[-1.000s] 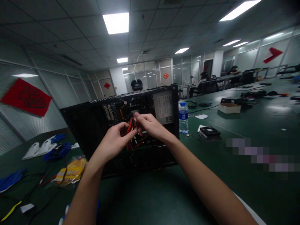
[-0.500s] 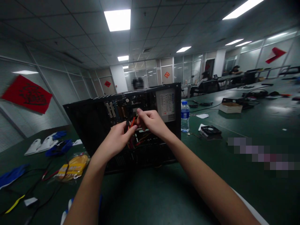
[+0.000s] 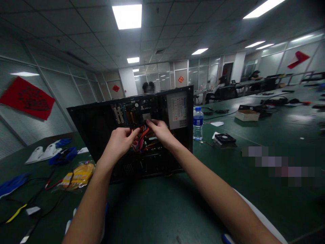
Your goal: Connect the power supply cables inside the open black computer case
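Observation:
A black computer case (image 3: 88,130) stands open towards me on the green table. Its motherboard (image 3: 146,116) shows at the upper middle, and a labelled power supply (image 3: 177,108) fills the upper right corner. A bundle of red, orange and dark cables (image 3: 142,137) crosses the middle of the case. My left hand (image 3: 122,140) pinches this bundle from the left, thumb pointing right. On the right, my right hand (image 3: 159,132) is closed on the cables just below the motherboard's pale square. The cable ends are hidden by my fingers.
Right of the case stand a water bottle (image 3: 198,123), a small black fan-like part (image 3: 224,139) and an open box (image 3: 247,114). Gloves (image 3: 45,154), a yellow bread-like packet (image 3: 78,176) and loose cables lie left. People sit farther back, one behind the case.
My hands have spread slightly apart, the left going left and up. More of the coloured cable bundle shows between them. The case sits slightly higher and farther left in view.

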### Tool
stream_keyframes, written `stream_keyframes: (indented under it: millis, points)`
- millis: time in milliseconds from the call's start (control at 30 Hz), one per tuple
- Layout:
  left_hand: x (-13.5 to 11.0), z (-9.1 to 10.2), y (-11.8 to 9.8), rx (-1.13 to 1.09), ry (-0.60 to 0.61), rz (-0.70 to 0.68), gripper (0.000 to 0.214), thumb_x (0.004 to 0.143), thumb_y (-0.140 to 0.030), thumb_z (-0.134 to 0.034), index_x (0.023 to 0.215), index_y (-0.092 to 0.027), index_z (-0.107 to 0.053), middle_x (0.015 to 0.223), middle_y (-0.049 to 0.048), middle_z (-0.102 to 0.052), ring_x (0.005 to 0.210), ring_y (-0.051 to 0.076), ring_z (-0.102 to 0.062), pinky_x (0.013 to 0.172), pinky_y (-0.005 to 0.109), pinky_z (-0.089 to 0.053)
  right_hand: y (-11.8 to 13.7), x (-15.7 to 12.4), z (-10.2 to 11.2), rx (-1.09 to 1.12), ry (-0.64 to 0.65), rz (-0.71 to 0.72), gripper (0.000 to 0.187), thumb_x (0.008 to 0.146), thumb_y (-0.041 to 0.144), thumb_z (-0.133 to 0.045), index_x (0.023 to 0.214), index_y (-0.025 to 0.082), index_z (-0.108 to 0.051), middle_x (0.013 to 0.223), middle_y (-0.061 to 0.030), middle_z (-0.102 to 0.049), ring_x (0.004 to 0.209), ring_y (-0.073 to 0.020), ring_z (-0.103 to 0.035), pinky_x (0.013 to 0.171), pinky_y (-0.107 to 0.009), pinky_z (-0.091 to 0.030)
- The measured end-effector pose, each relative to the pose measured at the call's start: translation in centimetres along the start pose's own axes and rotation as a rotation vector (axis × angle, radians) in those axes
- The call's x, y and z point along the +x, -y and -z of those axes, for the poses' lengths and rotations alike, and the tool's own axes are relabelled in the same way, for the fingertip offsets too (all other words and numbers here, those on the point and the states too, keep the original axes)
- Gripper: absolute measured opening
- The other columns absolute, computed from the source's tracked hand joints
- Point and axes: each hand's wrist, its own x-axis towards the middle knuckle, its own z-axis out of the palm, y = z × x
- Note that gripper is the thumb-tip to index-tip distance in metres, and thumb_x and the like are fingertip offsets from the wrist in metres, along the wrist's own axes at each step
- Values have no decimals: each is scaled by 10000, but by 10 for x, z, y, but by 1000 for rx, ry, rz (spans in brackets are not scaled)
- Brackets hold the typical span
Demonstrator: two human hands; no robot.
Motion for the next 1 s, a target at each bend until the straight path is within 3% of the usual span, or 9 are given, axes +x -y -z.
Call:
stream_keyframes:
  millis: [200,400,600,733,833,1000]
  points:
    - [11,-13,12,-26,-43,38,483,903,-513,-413,667,-161,-644,658,82,-702,607,203,-626,586,269,-409,-13,4,2,55,-59,-106,239,994,295,-442,832,169,-565,658,2,-664,548,-117,-639,595,-227,-503]
    - [20,-32,28,-41,15,-10,479,918,-468,-355,910,-137,-702,724,80,-704,682,224,-640,646,288,-428,-28,13,12,-179,-89,-99,208,981,284,-456,866,160,-577,766,-21,-678,536,-109,-619,467,-189,-439]
    - [23,-57,39,29,210,28,492,868,-513,-395,627,-163,-645,555,44,-608,542,187,-536,544,282,-330,-40,19,23,-476,-109,-98,198,968,250,-484,832,150,-590,706,-1,-633,418,-79,-525,409,-194,-364]
    - [25,-72,46,-47,304,47,496,879,-503,-366,631,-165,-632,547,27,-583,523,165,-487,517,268,-293,-44,20,28,-537,-109,-162,214,954,273,-519,778,162,-570,621,17,-586,395,-91,-514,413,-207,-354]
    - [28,-81,51,-51,309,49,452,884,-436,-369,663,-161,-652,597,40,-620,568,174,-524,529,263,-309,-47,21,30,-613,-97,-167,239,940,291,-542,736,168,-564,582,14,-567,410,-114,-524,432,-229,-357]
    - [32,-91,58,138,268,105,426,910,-380,-384,707,-155,-683,696,105,-696,632,206,-602,571,281,-346,-58,25,35,-645,-90,-178,269,930,306,-555,691,180,-554,556,10,-553,403,-121,-505,452,-247,-354]
